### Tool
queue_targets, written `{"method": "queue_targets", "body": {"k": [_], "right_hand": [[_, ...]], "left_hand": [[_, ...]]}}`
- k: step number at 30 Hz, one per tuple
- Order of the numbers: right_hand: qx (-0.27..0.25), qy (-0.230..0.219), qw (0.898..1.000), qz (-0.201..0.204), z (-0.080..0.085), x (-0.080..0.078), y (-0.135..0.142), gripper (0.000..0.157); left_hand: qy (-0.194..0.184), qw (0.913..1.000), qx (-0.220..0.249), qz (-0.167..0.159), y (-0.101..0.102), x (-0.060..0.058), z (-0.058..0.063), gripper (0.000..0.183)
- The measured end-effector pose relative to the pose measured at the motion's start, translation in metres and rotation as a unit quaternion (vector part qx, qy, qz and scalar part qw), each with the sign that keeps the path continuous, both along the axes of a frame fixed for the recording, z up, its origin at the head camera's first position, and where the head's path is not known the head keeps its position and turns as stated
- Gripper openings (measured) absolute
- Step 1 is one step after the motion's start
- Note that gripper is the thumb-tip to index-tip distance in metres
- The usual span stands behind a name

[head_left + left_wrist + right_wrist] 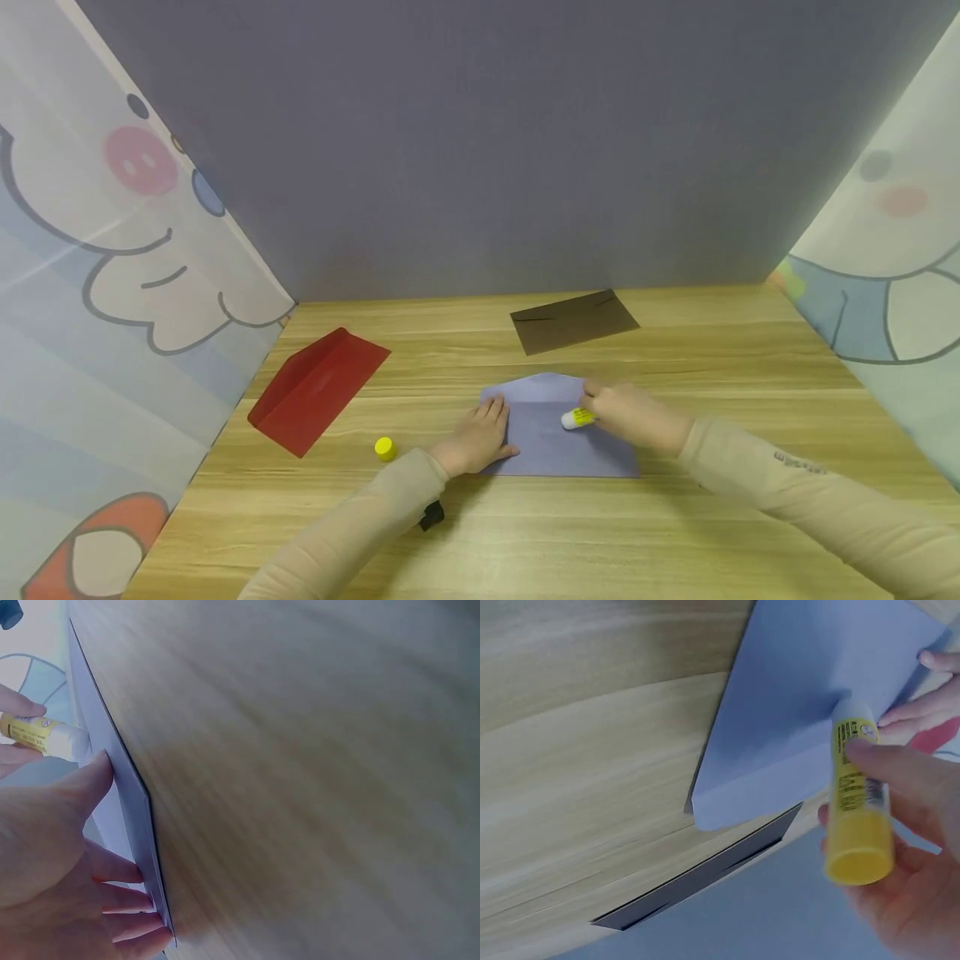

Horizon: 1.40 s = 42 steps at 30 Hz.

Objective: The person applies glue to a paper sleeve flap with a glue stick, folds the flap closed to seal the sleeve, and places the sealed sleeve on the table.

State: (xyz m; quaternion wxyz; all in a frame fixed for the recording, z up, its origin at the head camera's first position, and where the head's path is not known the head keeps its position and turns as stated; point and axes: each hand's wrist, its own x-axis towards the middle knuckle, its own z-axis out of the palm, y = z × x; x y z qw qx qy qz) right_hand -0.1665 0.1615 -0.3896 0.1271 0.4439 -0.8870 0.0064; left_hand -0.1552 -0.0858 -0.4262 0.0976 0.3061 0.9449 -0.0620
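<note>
A lavender envelope (562,450) lies on the wooden table with its flap unfolded toward the back. My left hand (478,435) rests flat on its left side, fingers straight and spread; in the left wrist view the thumb (94,780) and fingers lie along its edge. My right hand (630,412) grips a yellow and white glue stick (857,780), thumb on the label. The uncapped white end of the glue stick points down at the envelope's face, close to or on the paper. The glue stick's yellow cap (386,449) stands on the table, left of my left hand.
A red envelope (322,396) with an unfolded flap lies at the left. Toward the back lies a dark brown envelope (573,323), near the grey wall (525,167). A small black object (431,515) shows beside the left sleeve. Cartoon-printed curtains flank the table.
</note>
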Motion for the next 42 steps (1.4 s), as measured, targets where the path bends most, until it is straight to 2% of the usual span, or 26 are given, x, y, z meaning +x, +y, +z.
{"method": "queue_targets", "body": {"k": [4, 8, 12, 15, 20, 24, 27, 29, 32, 35, 39, 42], "right_hand": [[0.032, 0.115, 0.993, 0.004, -0.007, 0.004, -0.002, 0.019], [0.041, 0.185, 0.982, 0.002, -0.015, 0.004, -0.004, 0.019], [0.037, 0.223, 0.974, 0.001, -0.020, 0.004, -0.004, 0.018], [0.018, 0.220, 0.975, 0.002, -0.021, 0.004, -0.001, 0.012], [-0.048, 0.169, 0.984, -0.009, -0.021, 0.004, 0.007, 0.014], [-0.101, 0.086, 0.990, -0.041, -0.020, 0.004, 0.013, 0.026], [-0.156, 0.011, 0.985, -0.067, -0.019, 0.002, 0.018, 0.032], [-0.196, -0.031, 0.976, -0.084, -0.019, 0.000, 0.022, 0.033], [-0.251, -0.082, 0.957, -0.117, -0.020, -0.006, 0.028, 0.032], [-0.301, -0.134, 0.931, -0.158, -0.019, -0.011, 0.034, 0.032], [-0.353, -0.171, 0.897, -0.203, -0.017, -0.018, 0.044, 0.034], [-0.382, -0.183, 0.880, -0.216, -0.018, -0.023, 0.051, 0.035]], "left_hand": [[-0.006, 1.0000, 0.000, 0.003, 0.000, 0.000, 0.000, 0.071], [-0.005, 1.0000, -0.002, 0.002, 0.000, 0.001, 0.001, 0.071], [-0.002, 1.0000, -0.006, -0.001, 0.000, 0.001, 0.003, 0.071], [-0.003, 1.0000, -0.008, -0.001, 0.000, 0.001, 0.003, 0.071], [-0.002, 1.0000, -0.008, 0.001, 0.000, 0.001, 0.002, 0.071], [0.002, 1.0000, -0.008, 0.000, 0.000, 0.000, 0.002, 0.071], [0.004, 0.9999, -0.011, -0.004, -0.001, -0.001, 0.001, 0.071], [0.003, 0.9999, -0.015, -0.006, -0.001, -0.001, 0.001, 0.071], [0.000, 0.9999, -0.014, -0.008, -0.001, -0.003, -0.001, 0.071], [0.000, 0.9998, -0.015, -0.009, -0.002, -0.003, -0.002, 0.071], [-0.004, 0.9999, -0.012, -0.009, -0.001, -0.002, -0.001, 0.071], [-0.008, 0.9999, -0.002, -0.008, -0.002, -0.001, -0.001, 0.070]]}}
